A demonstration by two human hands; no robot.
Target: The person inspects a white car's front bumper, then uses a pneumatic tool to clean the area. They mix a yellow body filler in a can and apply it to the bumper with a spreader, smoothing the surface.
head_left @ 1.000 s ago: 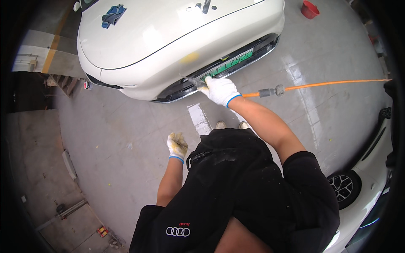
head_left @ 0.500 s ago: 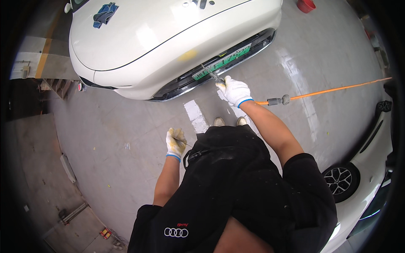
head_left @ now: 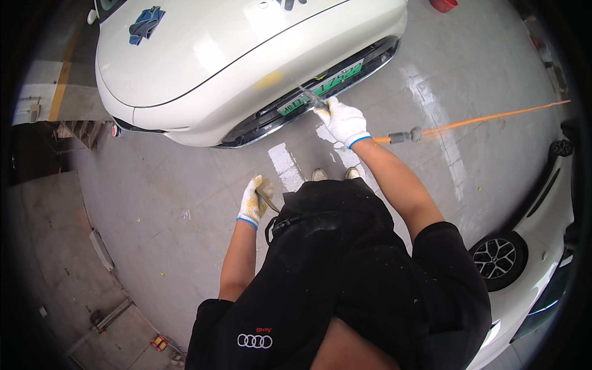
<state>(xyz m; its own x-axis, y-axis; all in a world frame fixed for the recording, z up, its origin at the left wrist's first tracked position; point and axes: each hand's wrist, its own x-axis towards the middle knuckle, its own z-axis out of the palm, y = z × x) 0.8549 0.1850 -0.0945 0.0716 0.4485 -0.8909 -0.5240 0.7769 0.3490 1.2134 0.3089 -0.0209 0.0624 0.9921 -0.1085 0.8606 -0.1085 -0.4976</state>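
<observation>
My right hand (head_left: 344,121), in a white work glove with a blue cuff, is closed round an air blow gun (head_left: 316,98). The gun's tip points at the front bumper of a white car (head_left: 203,92), just above the green licence plate (head_left: 324,89). A yellowish patch (head_left: 269,80) marks the bumper to the left of the tip. An orange hose (head_left: 475,121) with a grey coupling (head_left: 405,135) leads off to the right from behind that hand. Low at my left side, my left hand (head_left: 251,200), also gloved, is closed on a thin greyish thing, too blurred to name.
A blue cloth (head_left: 146,26) lies on the car's hood. A red bucket (head_left: 444,5) stands at the far right. Another white car's wheel (head_left: 497,261) is close on my right. White worn markings (head_left: 285,168) streak the grey floor ahead of my shoes.
The blow gun's tip has moved up and left along the bumper with my right hand. My left hand has turned and risen slightly. The hose has shifted up, blurred by motion.
</observation>
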